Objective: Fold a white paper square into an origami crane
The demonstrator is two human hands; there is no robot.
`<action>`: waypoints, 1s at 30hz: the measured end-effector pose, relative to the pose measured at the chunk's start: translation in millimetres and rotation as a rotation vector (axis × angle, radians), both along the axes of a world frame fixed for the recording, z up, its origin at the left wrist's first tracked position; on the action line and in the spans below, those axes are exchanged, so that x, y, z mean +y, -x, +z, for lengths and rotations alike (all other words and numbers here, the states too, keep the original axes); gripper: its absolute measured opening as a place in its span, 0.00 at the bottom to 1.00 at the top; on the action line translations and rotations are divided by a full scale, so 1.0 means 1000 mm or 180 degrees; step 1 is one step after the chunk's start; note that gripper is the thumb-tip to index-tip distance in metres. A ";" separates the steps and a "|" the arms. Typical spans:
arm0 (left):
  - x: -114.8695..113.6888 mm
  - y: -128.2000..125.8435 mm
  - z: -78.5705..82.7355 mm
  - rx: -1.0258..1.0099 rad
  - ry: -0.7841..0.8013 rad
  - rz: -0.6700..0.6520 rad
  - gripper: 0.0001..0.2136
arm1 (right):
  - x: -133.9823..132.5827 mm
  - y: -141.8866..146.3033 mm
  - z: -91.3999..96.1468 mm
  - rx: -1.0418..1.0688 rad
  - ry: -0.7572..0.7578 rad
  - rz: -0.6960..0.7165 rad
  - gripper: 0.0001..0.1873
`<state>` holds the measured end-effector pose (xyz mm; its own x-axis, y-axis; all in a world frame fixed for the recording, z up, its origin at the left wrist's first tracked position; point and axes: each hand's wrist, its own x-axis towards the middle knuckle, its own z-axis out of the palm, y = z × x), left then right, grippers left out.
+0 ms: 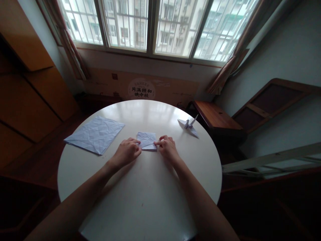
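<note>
1. While the folded paper (147, 139) is laid on the worktop (140, 190), its left edge is touched by the left hand (127, 150), its right by the right hand (167, 148).
2. Whether either grip is clamped on it cannot be told.
3. A creased sheet (96, 134) is seen to the left, a paper crane (189, 126) to the right.

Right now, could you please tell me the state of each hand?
Left hand: partly curled, touching the left side of the small folded paper; grip unclear.
Right hand: partly curled, touching the paper's right edge; grip unclear.
</note>
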<state>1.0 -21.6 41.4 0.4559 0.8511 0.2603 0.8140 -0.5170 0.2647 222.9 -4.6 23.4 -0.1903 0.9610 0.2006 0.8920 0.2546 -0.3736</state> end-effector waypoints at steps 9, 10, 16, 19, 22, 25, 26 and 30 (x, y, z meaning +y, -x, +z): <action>0.005 0.005 -0.010 0.0143 -0.0240 0.0114 0.10 | 0.003 0.003 -0.003 0.0311 -0.0303 0.0534 0.12; 0.005 0.005 -0.011 0.0156 -0.0260 0.0190 0.11 | 0.003 0.003 -0.002 0.0316 -0.0299 0.0574 0.11; 0.003 -0.001 -0.009 -0.0016 -0.0372 0.0113 0.13 | -0.002 0.009 0.006 0.0080 -0.0211 0.0726 0.11; 0.000 -0.006 -0.008 -0.0147 -0.0248 -0.0326 0.13 | -0.003 0.011 0.007 -0.0004 -0.0179 0.0824 0.11; -0.003 -0.008 -0.008 -0.0088 -0.0096 -0.0610 0.13 | -0.002 0.010 0.005 0.0169 -0.0195 0.0944 0.11; -0.002 -0.006 -0.011 -0.0012 -0.0049 -0.0596 0.15 | -0.001 0.010 0.000 0.0458 -0.0176 0.1011 0.12; -0.001 -0.005 -0.013 0.0004 -0.0063 -0.0559 0.15 | 0.000 0.011 -0.002 0.0557 -0.0183 0.1013 0.13; 0.002 -0.003 -0.020 0.0017 -0.0151 -0.0480 0.18 | 0.002 0.011 -0.005 0.0844 -0.0458 0.0845 0.13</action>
<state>3.6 -19.4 21.5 0.5790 0.7598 0.2957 0.7276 -0.6452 0.2331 211.4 -2.3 18.0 -0.3518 0.8438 0.4052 0.6655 0.5299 -0.5256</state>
